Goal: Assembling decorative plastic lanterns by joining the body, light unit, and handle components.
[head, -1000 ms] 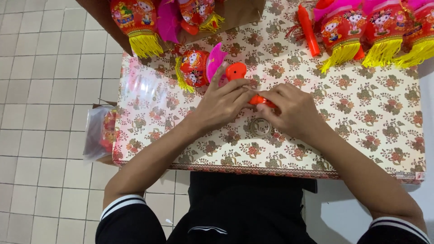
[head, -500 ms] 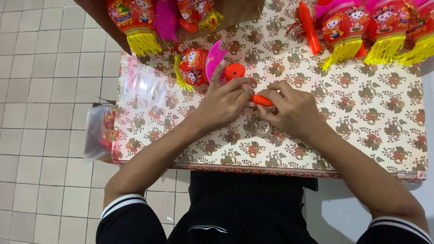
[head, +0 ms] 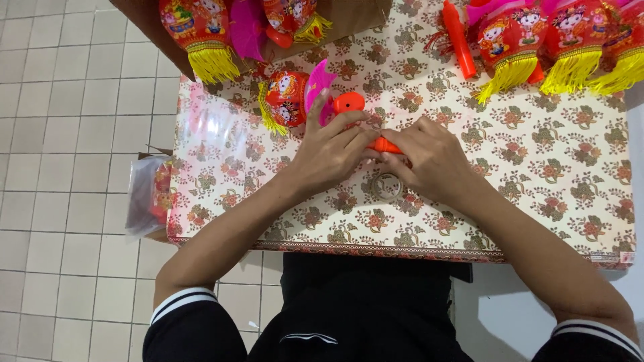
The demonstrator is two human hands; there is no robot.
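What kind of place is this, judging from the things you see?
Probably a small home or workshop craft table: a flowered tablecloth, red lanterns with yellow fringe, and a tiled floor.

Orange plastic stick [head: 388,145] with round orange end [head: 348,102]. Small red paper lantern with yellow fringe and magenta plastic fan piece [head: 287,98]. Tabletop [head: 537,174]: cream cloth, red-brown floral pattern. Red lanterns with yellow tassels [head: 537,40] and long orange plastic handle [head: 459,39]. Clear plastic bags [head: 144,194]. Floor [head: 67,134]: off-white square tiles. Dark sleeves, white stripes [head: 176,302].
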